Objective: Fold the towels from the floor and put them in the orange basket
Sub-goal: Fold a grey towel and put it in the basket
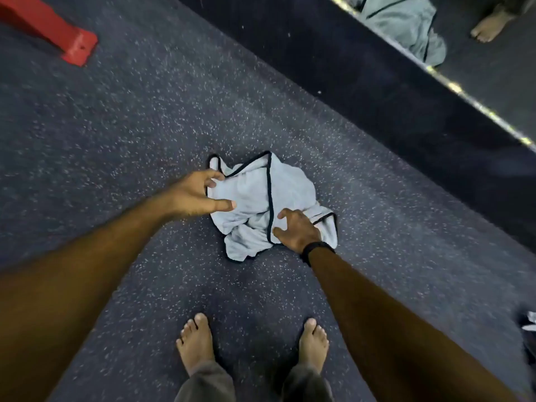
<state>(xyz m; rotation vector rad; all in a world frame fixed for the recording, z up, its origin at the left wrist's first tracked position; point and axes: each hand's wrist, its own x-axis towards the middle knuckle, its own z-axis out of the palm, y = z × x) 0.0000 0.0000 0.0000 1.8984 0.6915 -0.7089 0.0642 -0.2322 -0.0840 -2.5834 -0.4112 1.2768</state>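
Observation:
A crumpled light grey towel (255,195) with dark trim lies on the speckled dark floor in front of my bare feet. My left hand (194,195) reaches over its left edge with fingers spread and curled, thumb lying on the cloth. My right hand (298,227), with a black band on the wrist, hovers at the towel's lower right part, fingers apart and touching the fabric. Neither hand has closed on the towel. No orange basket is in view.
A red metal foot (74,46) of some equipment stands at the upper left. A mirror (493,82) along the wall at the upper right reflects the towel and a foot. Another bit of grey cloth (529,322) shows at the right edge.

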